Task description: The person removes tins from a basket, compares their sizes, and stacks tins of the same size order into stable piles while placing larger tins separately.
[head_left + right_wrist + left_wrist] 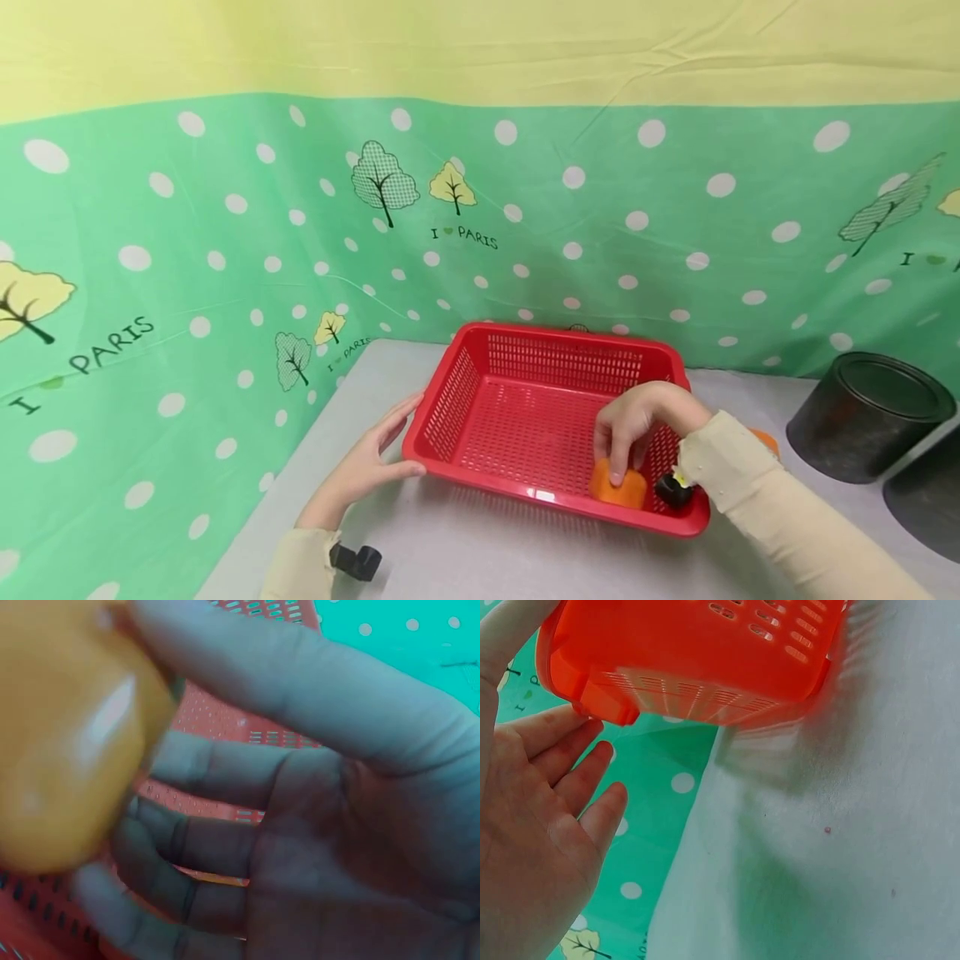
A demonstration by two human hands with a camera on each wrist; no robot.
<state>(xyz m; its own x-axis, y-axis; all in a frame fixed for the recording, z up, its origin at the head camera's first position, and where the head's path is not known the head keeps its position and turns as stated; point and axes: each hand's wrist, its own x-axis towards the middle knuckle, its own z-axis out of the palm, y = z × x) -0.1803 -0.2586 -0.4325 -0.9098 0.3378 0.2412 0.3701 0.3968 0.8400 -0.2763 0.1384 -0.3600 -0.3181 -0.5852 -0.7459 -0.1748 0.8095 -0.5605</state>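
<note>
A red plastic basket [517, 433] with slotted walls stands on the table. My left hand [367, 462] is at its left end; the thumb rests on the front-left corner of the rim. In the left wrist view the fingers are extended, with fingertips [592, 724] right under the rim. Reaching over the basket's right side, my right hand [630, 421] pinches a glossy, lobed orange bell pepper [618, 486] between thumb and fingers. The pepper is in the front right part of the basket, and it fills the left of the right wrist view [67, 750].
Two dark cylindrical containers [862, 429] stand to the right of the basket. Behind the right sleeve, another orange thing [765, 440] shows partly. A green and yellow printed curtain [525, 200] hangs at the back and left of the grey table [480, 550].
</note>
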